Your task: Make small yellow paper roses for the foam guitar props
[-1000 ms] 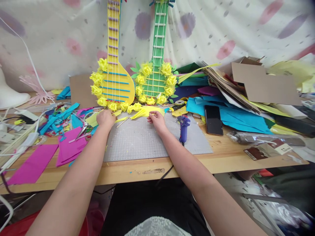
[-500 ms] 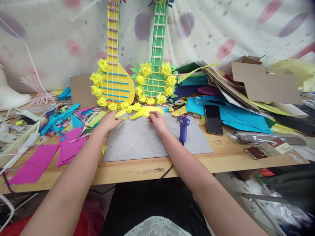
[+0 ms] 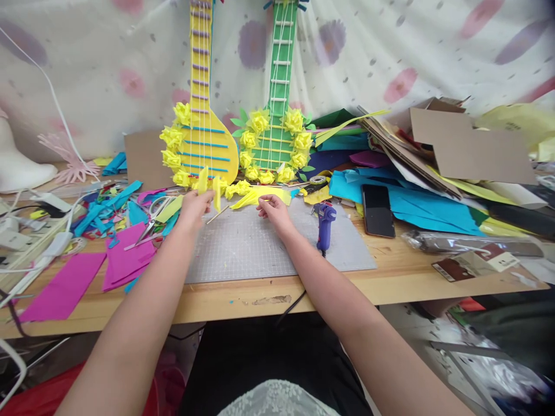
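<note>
My left hand [image 3: 195,207] is closed around yellow crepe paper pieces [image 3: 217,193], which stick up from its fingers above the grey cutting mat [image 3: 243,248]. My right hand [image 3: 272,208] hovers over the mat's far edge, fingers curled together; what they hold, if anything, is hidden. Just behind it lie more yellow paper strips [image 3: 255,196]. A thin stick [image 3: 217,214] rests between the hands. Leaning at the back are a yellow paper guitar [image 3: 212,147] and a green paper guitar [image 3: 273,144], both edged with yellow paper flowers.
A blue glue gun [image 3: 325,225] stands on the mat's right side, near a phone [image 3: 378,211]. Scissors [image 3: 156,216], pink paper sheets [image 3: 128,254] and blue scraps lie left. Cardboard [image 3: 468,147] and coloured paper pile up at right. A power strip [image 3: 39,254] sits far left.
My left hand has risen from the mat's far left corner, lifting the yellow paper pieces. My right hand has barely moved, staying by the yellow strips.
</note>
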